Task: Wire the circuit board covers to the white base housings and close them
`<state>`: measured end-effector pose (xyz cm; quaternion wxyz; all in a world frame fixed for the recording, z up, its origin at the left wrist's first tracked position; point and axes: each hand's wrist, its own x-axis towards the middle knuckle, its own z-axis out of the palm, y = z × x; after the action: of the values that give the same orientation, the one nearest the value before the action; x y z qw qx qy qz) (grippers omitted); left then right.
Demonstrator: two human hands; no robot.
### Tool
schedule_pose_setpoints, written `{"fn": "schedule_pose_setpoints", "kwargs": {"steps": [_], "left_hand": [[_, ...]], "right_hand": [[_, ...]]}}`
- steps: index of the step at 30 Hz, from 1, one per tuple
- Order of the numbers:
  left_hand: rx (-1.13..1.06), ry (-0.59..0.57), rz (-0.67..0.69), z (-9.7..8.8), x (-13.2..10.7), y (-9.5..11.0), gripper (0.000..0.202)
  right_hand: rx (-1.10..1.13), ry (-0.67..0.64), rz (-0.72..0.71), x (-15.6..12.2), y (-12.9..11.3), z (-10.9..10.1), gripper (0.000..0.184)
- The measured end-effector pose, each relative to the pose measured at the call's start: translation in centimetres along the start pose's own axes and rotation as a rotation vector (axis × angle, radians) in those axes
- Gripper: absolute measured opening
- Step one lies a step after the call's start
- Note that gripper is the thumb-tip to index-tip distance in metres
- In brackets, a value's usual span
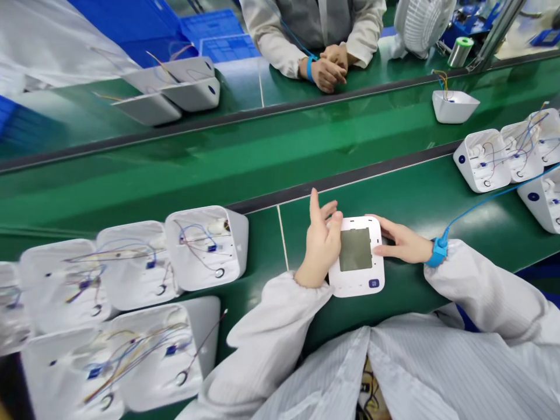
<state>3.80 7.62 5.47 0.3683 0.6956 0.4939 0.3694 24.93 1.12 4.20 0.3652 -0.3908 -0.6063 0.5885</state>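
Note:
A white device (357,255) with a grey screen and a blue button lies face up on the green bench in front of me. My left hand (321,242) rests against its left edge, thumb on the top corner and fingers raised and apart. My right hand (400,240) holds the right edge of the device, fingers pressed along its side. A blue wrist strap (437,252) with a coiled blue cord sits on my right wrist.
Several open white housings with wires (205,248) lie at the left, more (483,160) at the right. A green conveyor belt (219,157) runs across the middle. A person (328,64) opposite rests clasped hands; a white fan (422,23) and blue crates (219,29) stand behind.

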Motion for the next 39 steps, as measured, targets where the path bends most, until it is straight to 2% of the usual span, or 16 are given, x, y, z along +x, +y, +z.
{"fn": "schedule_pose_setpoints", "kwargs": {"steps": [6,9,11,13,15,17,20,23,26,29,31,34,36,37,39], "left_hand": [[0.004,0.045,-0.071,0.2,-0.3,0.2,0.041],[-0.107,0.100,-0.121,0.9,-0.6,0.4,0.038],[-0.182,0.162,-0.149,1.7,-0.9,0.6,0.038],[-0.208,0.217,-0.151,2.5,-1.3,1.0,0.036],[-0.211,0.247,-0.147,3.2,-1.7,1.3,0.037],[-0.215,0.254,-0.149,3.5,-2.0,1.5,0.039],[-0.212,0.247,-0.135,3.6,-2.1,1.3,0.042],[-0.200,0.216,-0.124,3.4,-1.4,0.9,0.041],[-0.139,0.082,-0.056,3.0,0.4,1.2,0.038],[0.124,-0.066,0.153,2.5,1.3,2.3,0.045],[0.358,-0.162,0.286,2.2,0.3,3.1,0.069],[0.524,-0.336,0.325,2.2,-3.0,3.6,0.122],[0.519,-0.377,0.350,2.4,-4.9,3.4,0.132],[0.498,-0.391,0.369,2.5,-5.4,3.2,0.132],[0.451,-0.416,0.406,2.7,-5.5,2.8,0.128]], "right_hand": [[0.075,0.017,0.043,-0.3,0.0,-0.3,0.080],[0.114,0.026,0.076,0.3,0.0,-0.4,0.082],[0.078,0.155,0.106,1.1,-0.3,0.0,0.072],[-0.065,0.397,0.148,2.1,-0.7,0.6,0.054],[-0.274,0.596,0.163,2.9,-1.0,1.2,0.043],[-0.442,0.661,0.137,3.5,-1.2,1.4,0.040],[-0.526,0.675,0.092,3.8,-1.1,1.4,0.038],[-0.520,0.674,0.110,3.8,-1.0,1.1,0.038],[-0.576,0.681,0.120,3.4,-1.4,0.4,0.039],[-0.746,0.633,0.158,1.6,-2.5,-0.3,0.038],[-0.921,0.538,0.233,-0.6,-3.6,-0.7,0.038],[-1.203,0.347,0.419,-4.1,-5.8,-0.6,0.046],[-1.358,0.289,0.502,-5.5,-7.3,-0.3,0.047],[-1.421,0.289,0.473,-5.7,-7.9,-0.1,0.046],[-1.486,0.245,0.257,-5.1,-8.7,0.2,0.048]]}}
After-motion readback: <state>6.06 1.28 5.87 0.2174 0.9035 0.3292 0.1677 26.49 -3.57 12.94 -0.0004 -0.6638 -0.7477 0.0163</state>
